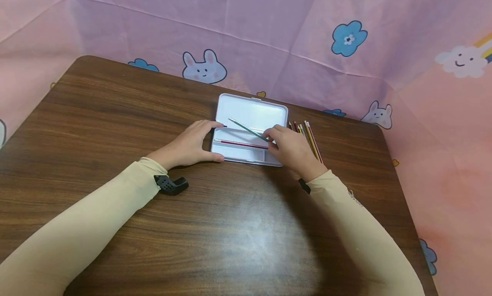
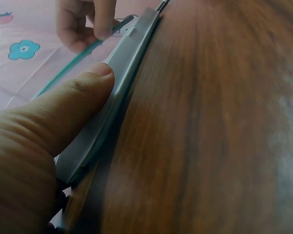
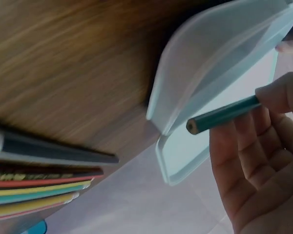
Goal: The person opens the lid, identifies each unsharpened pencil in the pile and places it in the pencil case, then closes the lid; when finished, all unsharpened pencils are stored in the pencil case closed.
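A white pencil case (image 1: 234, 106) lies with its lid folded back on the table. My left hand (image 1: 188, 146) grips its left end, thumb along the front wall and index finger near the hinge. Between thumb and fingers, my right hand (image 1: 294, 150) pinches a green pencil (image 1: 246, 128) slantwise above the case. In the right wrist view the pencil's near end (image 3: 193, 126) is blunt, with a small core showing. Inside the case's tray lies a dark red pencil (image 1: 242, 144), its right end hidden by my right hand.
Several loose pencils (image 1: 313, 140) lie on the brown wooden table (image 1: 215, 215) just right of the case, partly behind my right hand. A pink and purple cloth (image 1: 261, 35) with cartoon prints hangs along the table's back and right edges.
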`<state>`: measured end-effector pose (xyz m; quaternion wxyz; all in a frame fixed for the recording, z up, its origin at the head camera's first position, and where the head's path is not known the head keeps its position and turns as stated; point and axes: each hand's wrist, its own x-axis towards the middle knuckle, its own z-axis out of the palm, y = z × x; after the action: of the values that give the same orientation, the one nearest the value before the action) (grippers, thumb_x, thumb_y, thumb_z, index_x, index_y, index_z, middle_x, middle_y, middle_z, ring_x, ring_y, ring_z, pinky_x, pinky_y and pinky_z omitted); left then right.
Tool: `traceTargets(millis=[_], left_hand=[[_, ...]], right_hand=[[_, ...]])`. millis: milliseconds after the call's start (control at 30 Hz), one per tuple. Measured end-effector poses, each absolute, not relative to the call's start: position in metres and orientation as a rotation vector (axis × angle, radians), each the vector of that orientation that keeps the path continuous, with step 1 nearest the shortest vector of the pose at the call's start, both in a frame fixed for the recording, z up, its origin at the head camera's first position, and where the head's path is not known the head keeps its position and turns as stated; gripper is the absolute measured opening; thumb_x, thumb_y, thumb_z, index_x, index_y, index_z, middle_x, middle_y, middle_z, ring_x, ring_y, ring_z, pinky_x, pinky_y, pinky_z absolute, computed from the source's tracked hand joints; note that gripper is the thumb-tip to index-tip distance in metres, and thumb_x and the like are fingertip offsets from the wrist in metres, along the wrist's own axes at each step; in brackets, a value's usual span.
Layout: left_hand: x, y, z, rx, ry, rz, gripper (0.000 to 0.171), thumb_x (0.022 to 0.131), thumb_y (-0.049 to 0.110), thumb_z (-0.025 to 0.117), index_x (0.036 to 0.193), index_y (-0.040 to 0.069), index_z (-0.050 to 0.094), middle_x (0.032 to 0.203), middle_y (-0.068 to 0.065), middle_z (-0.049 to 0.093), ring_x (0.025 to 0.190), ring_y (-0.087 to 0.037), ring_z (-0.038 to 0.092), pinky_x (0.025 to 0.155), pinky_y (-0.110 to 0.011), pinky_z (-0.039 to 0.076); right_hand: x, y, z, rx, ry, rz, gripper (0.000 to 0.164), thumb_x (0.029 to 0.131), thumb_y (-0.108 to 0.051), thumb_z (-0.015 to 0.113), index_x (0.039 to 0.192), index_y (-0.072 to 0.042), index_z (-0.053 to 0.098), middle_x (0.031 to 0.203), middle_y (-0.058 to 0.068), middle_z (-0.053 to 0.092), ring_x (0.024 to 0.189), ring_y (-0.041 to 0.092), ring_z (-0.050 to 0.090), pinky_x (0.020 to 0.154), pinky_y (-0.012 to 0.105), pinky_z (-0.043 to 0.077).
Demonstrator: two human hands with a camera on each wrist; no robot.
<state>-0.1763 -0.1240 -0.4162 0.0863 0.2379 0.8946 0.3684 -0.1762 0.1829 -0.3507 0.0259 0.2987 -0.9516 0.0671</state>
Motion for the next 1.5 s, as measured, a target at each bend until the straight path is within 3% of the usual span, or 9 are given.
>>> traceTargets(millis=[233,533,1133,1500], left_hand=[[-0.176,-0.123,-0.415,0.704,2.667,1.087,0.102,0.081,0.063,0.081,0.158,0.014,0.037,0.162,-0.009,0.037,0.152,-0.031,0.028,0.121,-0.057,0.03],[-0.175,-0.121,-0.412,0.705,2.656,1.098,0.098,0.082,0.061,0.082,0.158,0.018,0.038,0.162,-0.008,0.037,0.152,-0.031,0.028,0.12,-0.059,0.03],[-0.177,-0.121,-0.413,0.72,2.661,1.093,0.099,0.081,0.063,0.081,0.158,0.017,0.038,0.162,-0.008,0.038,0.152,-0.031,0.029,0.12,-0.058,0.029],[-0.176,-0.124,-0.416,0.7,2.66,1.087,0.099,0.082,0.063,0.08,0.158,0.018,0.037,0.162,-0.008,0.037,0.151,-0.031,0.029,0.119,-0.058,0.031]], right_hand=[[-0.181,0.173,-0.353,0.995,-2.961,0.137,0.021,0.097,-0.008,0.066,0.116,-0.013,0.074,0.106,0.003,0.072,0.077,0.017,0.065,0.061,0.036,0.055],[-0.186,0.17,-0.356,1.049,-2.987,0.049,0.024,0.1,-0.006,0.062,0.118,-0.012,0.076,0.111,0.004,0.074,0.091,0.018,0.068,0.069,0.036,0.058],[-0.196,0.165,-0.358,1.081,-3.055,0.067,0.022,0.102,-0.007,0.063,0.115,-0.014,0.079,0.107,0.003,0.074,0.089,0.016,0.068,0.076,0.038,0.059],[-0.198,0.164,-0.362,1.074,-3.072,0.103,0.021,0.103,-0.009,0.063,0.118,-0.012,0.077,0.111,0.003,0.074,0.096,0.018,0.068,0.081,0.039,0.059]])
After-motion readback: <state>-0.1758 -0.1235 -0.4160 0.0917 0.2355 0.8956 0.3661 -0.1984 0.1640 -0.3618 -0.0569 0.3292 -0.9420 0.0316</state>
